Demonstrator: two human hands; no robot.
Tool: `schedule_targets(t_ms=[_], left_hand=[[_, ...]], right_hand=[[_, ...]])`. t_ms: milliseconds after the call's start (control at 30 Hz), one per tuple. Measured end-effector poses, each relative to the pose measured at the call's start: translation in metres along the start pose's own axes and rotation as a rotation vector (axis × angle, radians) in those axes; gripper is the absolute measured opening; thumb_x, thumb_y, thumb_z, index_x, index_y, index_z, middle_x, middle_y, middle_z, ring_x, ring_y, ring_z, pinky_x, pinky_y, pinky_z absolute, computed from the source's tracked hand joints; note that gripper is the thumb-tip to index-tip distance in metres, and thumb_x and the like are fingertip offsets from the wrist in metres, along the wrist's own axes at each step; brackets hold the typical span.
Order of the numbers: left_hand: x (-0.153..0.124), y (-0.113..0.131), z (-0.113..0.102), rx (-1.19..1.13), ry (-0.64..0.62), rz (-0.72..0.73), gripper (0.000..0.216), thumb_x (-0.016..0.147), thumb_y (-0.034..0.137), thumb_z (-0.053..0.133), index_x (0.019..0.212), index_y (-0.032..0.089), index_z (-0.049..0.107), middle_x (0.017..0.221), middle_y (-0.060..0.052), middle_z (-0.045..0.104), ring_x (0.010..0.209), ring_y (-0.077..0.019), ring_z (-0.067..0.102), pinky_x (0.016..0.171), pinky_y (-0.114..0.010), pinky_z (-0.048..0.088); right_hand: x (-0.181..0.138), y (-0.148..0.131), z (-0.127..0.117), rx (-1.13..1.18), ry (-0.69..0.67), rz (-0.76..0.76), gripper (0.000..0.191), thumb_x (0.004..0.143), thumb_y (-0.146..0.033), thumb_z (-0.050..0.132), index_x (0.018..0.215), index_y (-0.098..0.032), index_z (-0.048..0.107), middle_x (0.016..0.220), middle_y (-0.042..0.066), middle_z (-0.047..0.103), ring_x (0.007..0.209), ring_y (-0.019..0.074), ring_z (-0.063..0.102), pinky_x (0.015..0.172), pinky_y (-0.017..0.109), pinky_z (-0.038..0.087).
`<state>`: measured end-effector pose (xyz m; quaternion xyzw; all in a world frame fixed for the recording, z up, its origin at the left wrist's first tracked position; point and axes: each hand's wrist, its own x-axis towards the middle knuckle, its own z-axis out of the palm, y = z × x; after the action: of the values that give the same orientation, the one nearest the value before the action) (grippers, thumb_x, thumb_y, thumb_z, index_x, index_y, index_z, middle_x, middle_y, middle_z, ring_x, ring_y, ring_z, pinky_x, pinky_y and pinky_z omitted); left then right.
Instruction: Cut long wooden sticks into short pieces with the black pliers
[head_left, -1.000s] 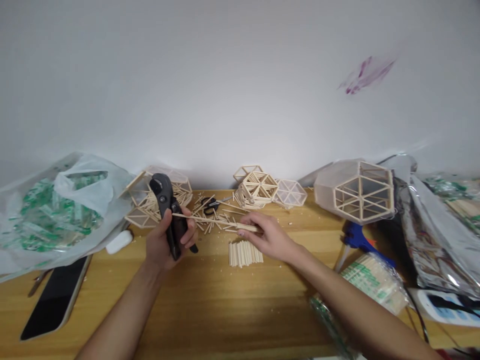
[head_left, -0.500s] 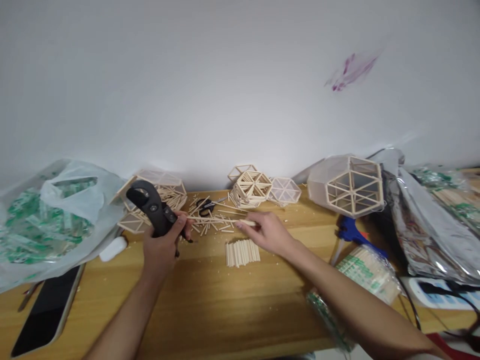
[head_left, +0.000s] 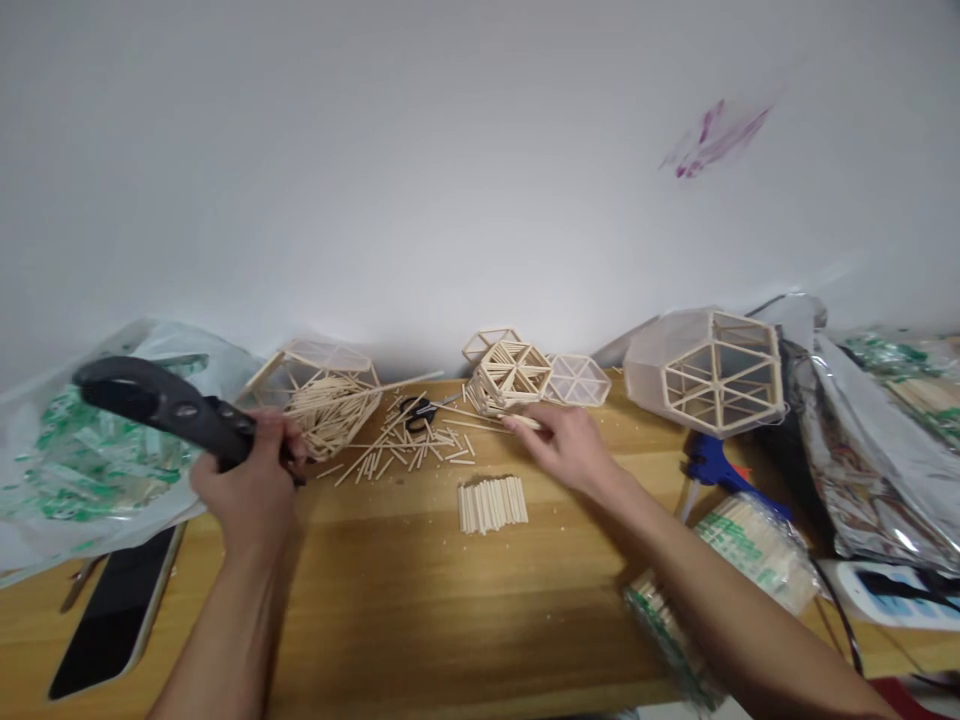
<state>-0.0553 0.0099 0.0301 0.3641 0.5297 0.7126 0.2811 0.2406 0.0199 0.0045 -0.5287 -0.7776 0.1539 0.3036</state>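
My left hand (head_left: 251, 480) is wrapped round a black hand cutter (head_left: 184, 415), whose curved end points up and left over the plastic bag. Close by that hand lies a pile of thin wooden sticks (head_left: 326, 405), inside a hexagonal stick frame. My right hand (head_left: 574, 450) pinches a thin wooden stick (head_left: 523, 421) at its fingertips, just in front of a small hexagonal stick frame (head_left: 514, 375) full of sticks. Short cut pieces (head_left: 405, 450) are scattered between the hands, around black scissors (head_left: 420, 412). Below them, a neat row of short sticks (head_left: 493, 504) lies on the table.
A clear bag of green-printed wrappers (head_left: 97, 440) and a phone (head_left: 120, 610) are at left. On the right are a large hexagonal frame (head_left: 705, 370), a blue glue gun (head_left: 716, 465), packed sticks (head_left: 754, 550), a silver bag (head_left: 862, 470) and a power strip (head_left: 892, 595).
My left hand has moved left with the cutter, which has tilted over. The stick no longer spans both hands. My right hand has shifted slightly right and back toward the small frame.
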Motion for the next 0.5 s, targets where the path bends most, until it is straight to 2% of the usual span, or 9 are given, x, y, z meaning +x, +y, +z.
schedule_targets(t_ms=[100, 267, 400, 500], left_hand=[[0.003, 0.004, 0.000, -0.059, -0.003, -0.029, 0.015, 0.085, 0.024, 0.077, 0.081, 0.019, 0.063, 0.066, 0.006, 0.060, 0.055, -0.0079, 0.054, 0.049, -0.020, 0.044], [-0.006, -0.004, 0.005, -0.093, -0.032, -0.094, 0.025, 0.081, 0.034, 0.080, 0.076, 0.019, 0.061, 0.061, 0.004, 0.059, 0.048, -0.0083, 0.052, 0.042, -0.020, 0.040], [-0.011, -0.016, 0.008, -0.074, -0.067, -0.141, 0.026, 0.080, 0.035, 0.080, 0.074, 0.019, 0.062, 0.061, 0.003, 0.060, 0.046, -0.0086, 0.051, 0.040, -0.020, 0.038], [-0.017, -0.022, 0.012, -0.042, -0.081, -0.136, 0.026, 0.081, 0.035, 0.079, 0.073, 0.018, 0.060, 0.059, 0.003, 0.058, 0.045, -0.0089, 0.050, 0.040, -0.020, 0.039]], right_hand=[[0.000, 0.002, 0.009, 0.025, -0.068, -0.089, 0.041, 0.101, -0.048, 0.052, 0.074, -0.018, 0.061, 0.068, 0.004, 0.061, 0.061, 0.0172, 0.053, 0.060, 0.029, 0.036], [0.000, 0.018, 0.028, 0.066, -0.117, -0.162, 0.024, 0.102, -0.036, 0.053, 0.100, -0.017, 0.068, 0.095, 0.011, 0.069, 0.091, 0.0237, 0.063, 0.081, 0.036, 0.049], [0.001, 0.028, 0.033, 0.072, -0.132, -0.178, 0.018, 0.098, -0.033, 0.061, 0.100, -0.018, 0.071, 0.097, 0.012, 0.071, 0.093, 0.0249, 0.064, 0.084, 0.040, 0.050], [0.001, 0.026, 0.033, 0.075, -0.114, -0.164, 0.014, 0.094, -0.028, 0.068, 0.102, -0.017, 0.073, 0.096, 0.012, 0.072, 0.092, 0.0258, 0.065, 0.086, 0.042, 0.050]])
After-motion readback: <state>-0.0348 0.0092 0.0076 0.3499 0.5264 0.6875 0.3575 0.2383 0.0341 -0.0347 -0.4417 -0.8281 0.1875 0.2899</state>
